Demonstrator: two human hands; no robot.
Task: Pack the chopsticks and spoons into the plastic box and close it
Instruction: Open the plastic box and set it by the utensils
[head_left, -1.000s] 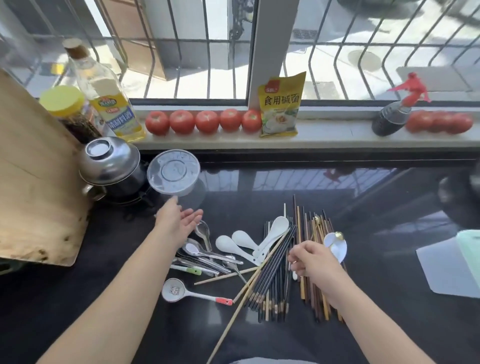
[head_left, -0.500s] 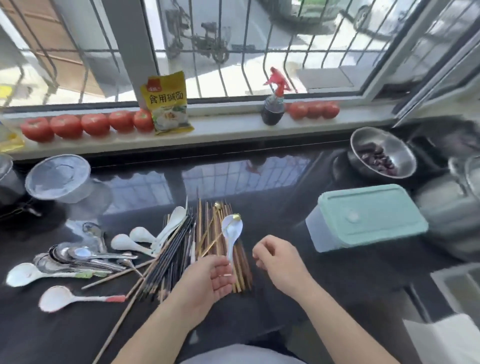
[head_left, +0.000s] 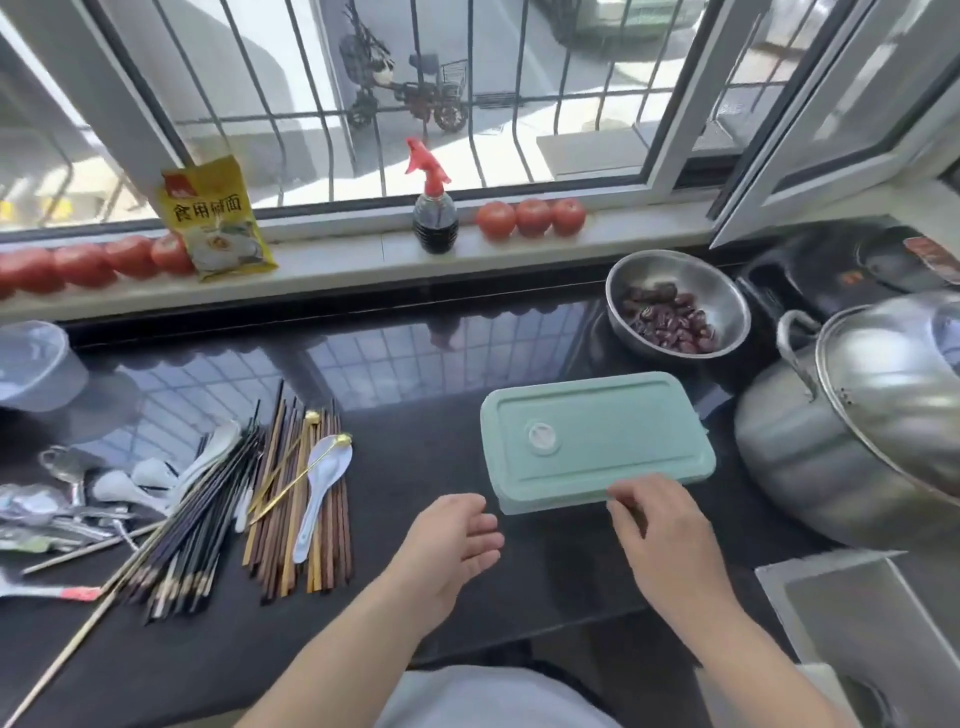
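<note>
Box (head_left: 597, 447) at centre right of the surface (head_left: 415, 384), lid on, likely light, rigid, slick, best taken at the near rim where the right hand (head_left: 660, 525) is curled; left hand (head_left: 452, 540) spread, empty; chopsticks (head_left: 291, 499) and spoons (head_left: 319, 483) loose at left.

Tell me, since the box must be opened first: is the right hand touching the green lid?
Touching. The head view shows the right hand's fingertips on the green lid's near edge.
</note>
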